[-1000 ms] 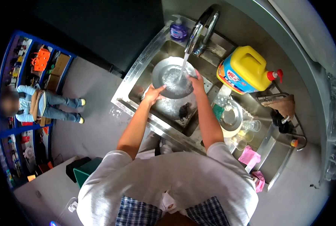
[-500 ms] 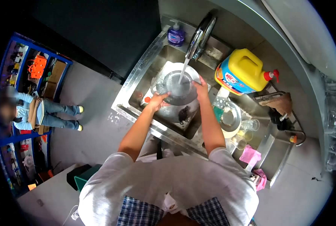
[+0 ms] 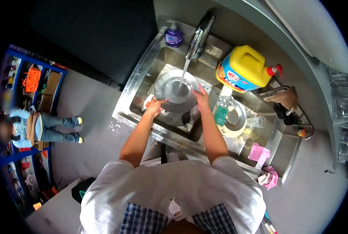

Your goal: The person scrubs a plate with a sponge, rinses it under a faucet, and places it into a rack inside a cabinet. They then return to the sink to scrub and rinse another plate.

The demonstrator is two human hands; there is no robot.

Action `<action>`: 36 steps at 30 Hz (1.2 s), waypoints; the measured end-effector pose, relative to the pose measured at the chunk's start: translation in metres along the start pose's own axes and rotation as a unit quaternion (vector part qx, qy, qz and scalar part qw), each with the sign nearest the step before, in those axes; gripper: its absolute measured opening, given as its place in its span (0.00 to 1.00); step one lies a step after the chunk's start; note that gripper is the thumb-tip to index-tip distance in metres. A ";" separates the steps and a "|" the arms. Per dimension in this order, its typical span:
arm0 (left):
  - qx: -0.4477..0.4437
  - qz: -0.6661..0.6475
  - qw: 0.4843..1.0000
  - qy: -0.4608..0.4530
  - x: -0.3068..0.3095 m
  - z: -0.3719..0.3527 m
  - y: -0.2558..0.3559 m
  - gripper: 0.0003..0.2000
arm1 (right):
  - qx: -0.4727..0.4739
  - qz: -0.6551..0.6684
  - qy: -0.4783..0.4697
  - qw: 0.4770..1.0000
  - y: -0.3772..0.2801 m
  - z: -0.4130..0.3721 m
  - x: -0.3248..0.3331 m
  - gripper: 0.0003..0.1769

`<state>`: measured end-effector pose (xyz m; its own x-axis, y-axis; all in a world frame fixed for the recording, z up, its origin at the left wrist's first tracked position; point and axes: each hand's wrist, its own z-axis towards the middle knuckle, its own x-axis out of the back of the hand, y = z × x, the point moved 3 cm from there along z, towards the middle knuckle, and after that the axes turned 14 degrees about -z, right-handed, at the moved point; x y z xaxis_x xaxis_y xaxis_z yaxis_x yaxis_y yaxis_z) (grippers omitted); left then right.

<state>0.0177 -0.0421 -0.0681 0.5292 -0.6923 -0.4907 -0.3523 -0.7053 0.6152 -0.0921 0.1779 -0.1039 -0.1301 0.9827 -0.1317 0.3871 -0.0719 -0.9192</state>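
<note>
The metal bowl (image 3: pixel 176 92) sits between both hands under the running faucet (image 3: pixel 198 38), above the sink basin (image 3: pixel 141 84). The left hand's (image 3: pixel 155 107) fingers and thumb pinch one side of its rim; the right hand's (image 3: pixel 201 98) grip the other (some fingertips are hidden beneath). Beyond the right fingers stands a yellow jug (image 3: pixel 245 69); nearer them, a green pad (image 3: pixel 221 116) leans by a stacked bowl (image 3: pixel 235 119). Past the left fingers, a purple soap bottle (image 3: pixel 173 36) stands at the sink's far corner.
</note>
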 end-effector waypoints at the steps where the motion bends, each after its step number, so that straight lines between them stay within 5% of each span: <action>1: -0.019 0.032 0.999 0.001 -0.008 0.007 0.002 0.14 | 0.047 -0.109 0.021 0.993 -0.020 0.007 0.004 0.31; 4: -0.145 0.156 0.977 0.016 -0.008 0.028 0.010 0.15 | 0.179 -0.385 0.128 0.896 -0.073 0.037 0.001 0.31; 7: -0.380 0.329 0.864 0.007 0.001 0.020 0.034 0.23 | 0.210 -0.540 0.063 0.812 -0.131 0.066 -0.040 0.28; 10: -0.338 0.374 0.863 0.042 -0.036 -0.050 0.082 0.27 | 0.237 -0.702 0.034 0.671 -0.151 0.105 -0.059 0.21; 12: -0.347 0.423 0.836 0.036 -0.038 -0.072 0.098 0.30 | 0.269 -0.701 0.020 0.660 -0.148 0.127 -0.052 0.15; 14: -0.402 0.459 0.792 0.016 -0.031 -0.085 0.105 0.32 | 0.130 -0.555 -0.037 0.821 -0.158 0.139 -0.042 0.12; 16: -0.456 0.504 0.734 0.003 -0.024 -0.100 0.111 0.34 | 0.073 -0.412 -0.028 0.908 -0.150 0.137 -0.042 0.11; 18: -0.433 0.534 0.726 0.003 -0.019 -0.119 0.122 0.35 | 0.164 -0.467 0.009 0.869 -0.119 0.140 -0.037 0.15; 20: -0.444 0.516 0.732 -0.008 -0.004 -0.126 0.126 0.34 | 0.229 -0.406 -0.019 0.885 -0.097 0.088 -0.051 0.34; 22: -0.506 0.471 0.719 -0.069 0.010 -0.134 0.136 0.32 | 0.122 -0.316 -0.119 0.933 -0.086 0.020 -0.071 0.53; 24: -0.470 0.467 0.743 -0.093 0.015 -0.152 0.150 0.26 | 0.264 -0.343 -0.139 0.891 -0.055 0.000 -0.080 0.49; 26: -0.498 0.423 0.746 -0.127 0.029 -0.149 0.153 0.25 | 0.216 -0.405 -0.224 0.860 -0.077 -0.040 -0.101 0.39; 27: -0.454 0.417 0.778 -0.121 0.038 -0.145 0.154 0.21 | 0.251 -0.269 -0.228 0.901 -0.086 -0.058 -0.112 0.27; 30: -0.370 0.349 0.850 -0.136 0.058 -0.138 0.151 0.16 | 0.187 -0.248 -0.157 0.937 -0.099 -0.086 -0.118 0.24; 32: -0.421 0.331 0.823 -0.187 0.064 -0.138 0.148 0.20 | 0.189 -0.306 -0.097 0.928 -0.106 -0.105 -0.120 0.20; 36: -0.490 0.298 0.782 -0.243 0.043 -0.178 0.183 0.22 | 0.352 -0.313 -0.004 0.882 -0.171 -0.185 -0.137 0.11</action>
<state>0.1129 -0.1735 0.1332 0.0572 -0.9978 0.0329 0.4626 0.0557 0.8848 0.0281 0.0871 0.1394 -0.1252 0.8664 0.4835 -0.4252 0.3935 -0.8151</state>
